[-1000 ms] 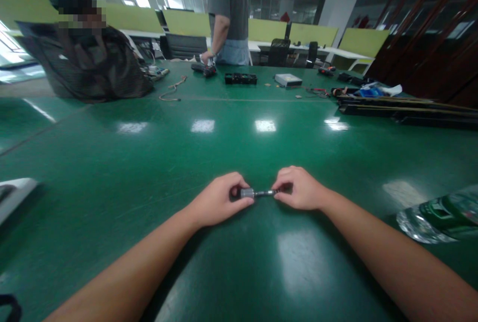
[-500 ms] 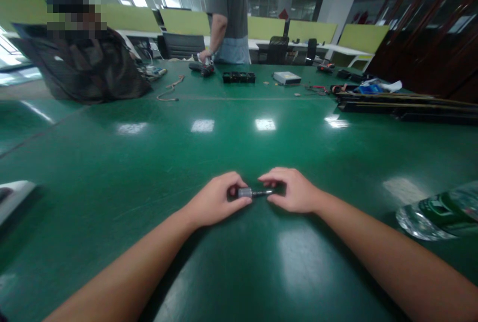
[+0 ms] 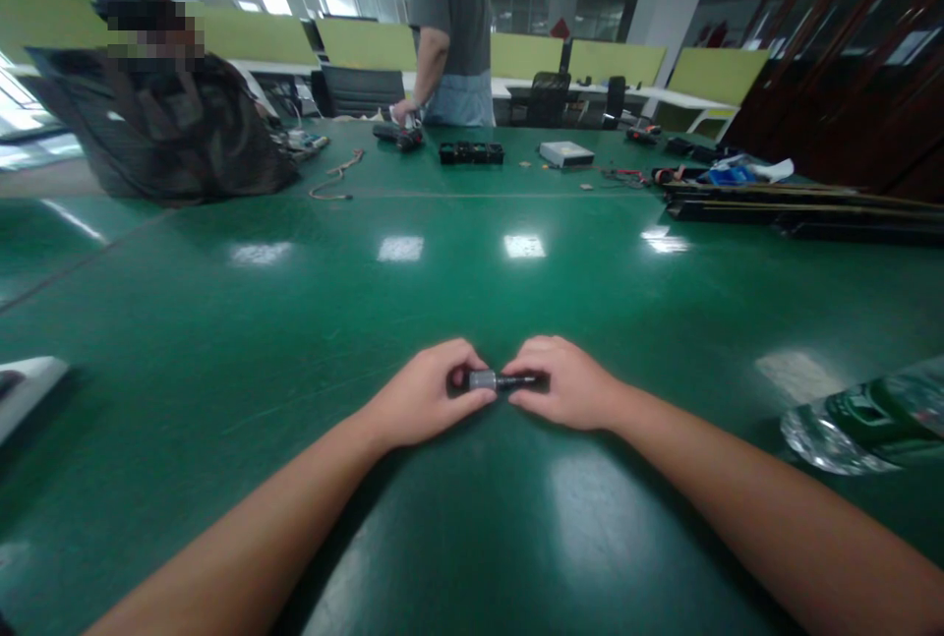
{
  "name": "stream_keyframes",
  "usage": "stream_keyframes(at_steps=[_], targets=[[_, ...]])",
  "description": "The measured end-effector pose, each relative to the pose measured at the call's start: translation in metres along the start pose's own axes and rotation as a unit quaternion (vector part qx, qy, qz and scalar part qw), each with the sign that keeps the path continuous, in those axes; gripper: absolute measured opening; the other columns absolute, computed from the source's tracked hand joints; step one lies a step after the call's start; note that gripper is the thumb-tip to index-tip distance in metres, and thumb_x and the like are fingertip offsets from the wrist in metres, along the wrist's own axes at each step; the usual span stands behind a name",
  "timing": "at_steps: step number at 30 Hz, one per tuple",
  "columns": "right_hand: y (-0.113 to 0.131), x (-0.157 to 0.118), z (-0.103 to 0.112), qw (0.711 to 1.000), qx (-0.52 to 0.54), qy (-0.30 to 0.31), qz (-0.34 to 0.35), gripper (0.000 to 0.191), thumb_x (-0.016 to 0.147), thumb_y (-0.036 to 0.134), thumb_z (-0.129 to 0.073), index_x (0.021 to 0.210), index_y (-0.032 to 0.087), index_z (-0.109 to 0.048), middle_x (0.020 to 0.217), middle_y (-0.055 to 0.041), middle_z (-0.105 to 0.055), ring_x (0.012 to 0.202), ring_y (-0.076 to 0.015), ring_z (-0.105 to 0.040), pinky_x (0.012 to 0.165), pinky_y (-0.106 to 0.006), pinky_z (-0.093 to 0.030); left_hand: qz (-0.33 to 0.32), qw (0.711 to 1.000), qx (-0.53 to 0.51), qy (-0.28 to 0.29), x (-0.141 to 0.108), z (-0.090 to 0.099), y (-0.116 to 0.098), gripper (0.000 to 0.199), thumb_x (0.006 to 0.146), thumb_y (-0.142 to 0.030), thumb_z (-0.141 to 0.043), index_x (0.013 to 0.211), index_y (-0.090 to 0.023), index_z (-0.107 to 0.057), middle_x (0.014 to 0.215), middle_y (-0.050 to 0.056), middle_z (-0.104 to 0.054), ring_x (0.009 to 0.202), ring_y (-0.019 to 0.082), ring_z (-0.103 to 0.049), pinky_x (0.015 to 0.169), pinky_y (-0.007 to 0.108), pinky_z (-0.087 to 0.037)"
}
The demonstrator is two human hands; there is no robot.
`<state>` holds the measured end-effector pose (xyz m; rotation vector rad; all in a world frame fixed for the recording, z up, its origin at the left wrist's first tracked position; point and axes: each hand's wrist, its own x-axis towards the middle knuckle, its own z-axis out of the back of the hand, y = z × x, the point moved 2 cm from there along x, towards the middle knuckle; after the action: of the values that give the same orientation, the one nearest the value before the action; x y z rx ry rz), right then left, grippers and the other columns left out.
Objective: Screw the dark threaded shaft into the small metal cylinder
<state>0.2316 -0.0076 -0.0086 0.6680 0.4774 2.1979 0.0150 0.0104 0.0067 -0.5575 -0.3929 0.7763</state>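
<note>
A slim pen-like tool [image 3: 484, 380] with a grey barrel and a thinner dark end lies level, low over the green tabletop; its exact kind is unclear. Its grey part is pinched between the thumb and fingers of my left hand [image 3: 424, 395], which hides the rear end. My right hand [image 3: 567, 382] has its thumb and fingers curled round the thin dark end, close to my left fingertips. The palm side of each hand is partly hidden.
A clear bottle with a green label [image 3: 870, 420] lies at right. A white-edged object [image 3: 33, 390] shows at left. Across the green table [image 3: 457, 292] are a dark bag [image 3: 199, 135], black fan-like parts [image 3: 472, 153], a grey box [image 3: 566, 154], dark strips [image 3: 803, 208] and a standing person [image 3: 451, 27].
My right hand has moved left along the tool, and its thumb and fingers now surround the thin dark end. My left hand and the tool have hardly moved.
</note>
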Motion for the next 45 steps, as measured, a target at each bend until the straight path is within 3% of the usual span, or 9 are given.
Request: stream_keyframes(at_steps=[7,15,22,45], targets=[[0.0021,0.001,-0.0018,1.0,0.012,-0.001,0.008,0.023,0.083,0.026,-0.073,0.106,0.019,-0.072,0.102,-0.0059,-0.073,0.097,-0.0206,-0.063,0.087,-0.035,-0.046,0.007,1.0,0.007,0.001,0.0006,-0.0013,0.0027,0.023,0.088,-0.041,-0.065,0.092,-0.018,-0.064,0.08,0.001,-0.059,0.072,0.017,-0.056,0.064,0.027,-0.041],[0.0001,0.002,-0.0035,1.0,0.017,-0.009,0.015,0.012,0.088,0.025,-0.07,0.098,0.019,-0.073,0.095,-0.0049,-0.073,0.092,-0.0191,-0.063,0.085,-0.033,-0.045,0.014,1.0,-0.004,0.005,0.0011,-0.0007,0.0008,0.024,0.087,-0.041,-0.066,0.092,-0.018,-0.065,0.08,0.001,-0.06,0.072,0.016,-0.056,0.065,0.027,-0.041],[0.002,0.003,-0.0024,1.0,0.018,-0.017,-0.002,0.008,0.083,0.019,-0.072,0.092,0.018,-0.071,0.085,-0.0034,-0.07,0.082,-0.0173,-0.06,0.077,-0.031,-0.044,0.016,1.0,-0.004,0.003,0.0015,-0.0003,-0.0001,0.023,0.087,-0.04,-0.066,0.093,-0.018,-0.065,0.081,0.001,-0.06,0.072,0.016,-0.056,0.065,0.027,-0.041],[-0.0013,0.0004,0.002,1.0,0.015,-0.017,-0.013,0.008,0.078,0.017,-0.072,0.085,0.018,-0.069,0.084,-0.0024,-0.07,0.082,-0.0177,-0.061,0.079,-0.032,-0.043,0.005,1.0,-0.005,0.002,0.0007,-0.0005,0.0015,0.022,0.088,-0.04,-0.066,0.095,-0.019,-0.065,0.083,0.0,-0.061,0.074,0.016,-0.057,0.066,0.027,-0.042]])
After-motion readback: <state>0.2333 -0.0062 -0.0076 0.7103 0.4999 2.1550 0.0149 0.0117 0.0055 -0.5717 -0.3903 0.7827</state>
